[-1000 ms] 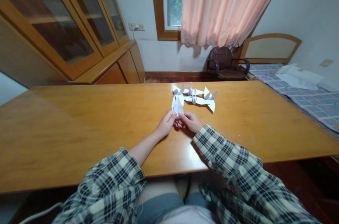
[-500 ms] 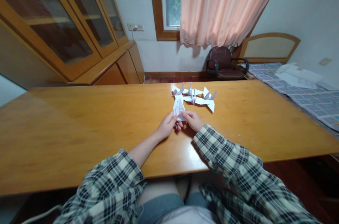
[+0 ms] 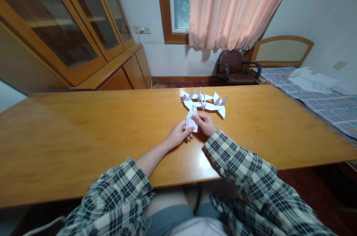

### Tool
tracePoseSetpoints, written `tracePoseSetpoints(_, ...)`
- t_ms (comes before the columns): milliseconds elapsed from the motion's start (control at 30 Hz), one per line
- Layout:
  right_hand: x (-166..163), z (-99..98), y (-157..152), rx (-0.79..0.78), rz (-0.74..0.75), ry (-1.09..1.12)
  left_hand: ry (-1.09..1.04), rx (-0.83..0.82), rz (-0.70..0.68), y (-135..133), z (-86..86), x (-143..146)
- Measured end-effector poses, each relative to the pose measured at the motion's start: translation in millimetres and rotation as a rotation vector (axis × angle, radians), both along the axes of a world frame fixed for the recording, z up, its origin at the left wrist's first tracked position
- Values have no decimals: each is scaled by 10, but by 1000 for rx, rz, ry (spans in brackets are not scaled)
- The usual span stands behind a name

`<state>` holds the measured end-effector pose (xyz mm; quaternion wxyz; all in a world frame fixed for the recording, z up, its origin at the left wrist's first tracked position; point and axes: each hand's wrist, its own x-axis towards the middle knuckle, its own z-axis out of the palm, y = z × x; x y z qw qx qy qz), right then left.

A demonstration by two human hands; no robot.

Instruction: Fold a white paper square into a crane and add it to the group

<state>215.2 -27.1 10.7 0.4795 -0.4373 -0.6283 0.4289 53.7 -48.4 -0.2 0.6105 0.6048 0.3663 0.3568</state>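
Observation:
A folded piece of white paper, narrow at its far end, is held up between my two hands above the table. My left hand grips its near left corner, thumb on top and fingers underneath. My right hand pinches its right side, the thumb lying across the upper face. Just beyond stand several white paper cranes close together, among them a left crane, a front middle crane and a right crane. The far tip of the held paper overlaps the cranes in view.
The wooden table stretches wide to both sides. Behind it are a brown armchair and a curtained window. A glass-doored cabinet stands at left. On the right is a bed with white sheets of paper on it.
The folded paper has turned a little and come slightly nearer and to the right. My left thumb now lies across its near end, and my right thumb has moved up along it.

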Motion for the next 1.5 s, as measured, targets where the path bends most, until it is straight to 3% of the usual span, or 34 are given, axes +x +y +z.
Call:
tracePoseSetpoints(167, 2, -3, 2, -7, -19, -23, 42, 36, 14, -5, 9, -10)
tracePoseSetpoints(367, 5, 5, 11, -28, -95, 55, 102, 132, -85, -41, 20, -48)
tracePoseSetpoints(700, 6, -27, 1, -6, -97, 33, 107, 95, -160, -35, 64, -57)
tracePoseSetpoints(967, 27, -14, 28, 29, -200, 82, 126, 120, -190, -31, 60, -66)
tracePoseSetpoints(1133, 41, -38, 57, -48, -239, 169, 94, 81, -177, -15, 13, -70)
tracePoseSetpoints(1333, 38, -8, 74, -9, -148, 242, 22, 3, -76, 37, -54, -61)
tracePoseSetpoints(1500, 18, -33, 58, 10, -72, 160, 25, 10, -48, 29, -24, -48)
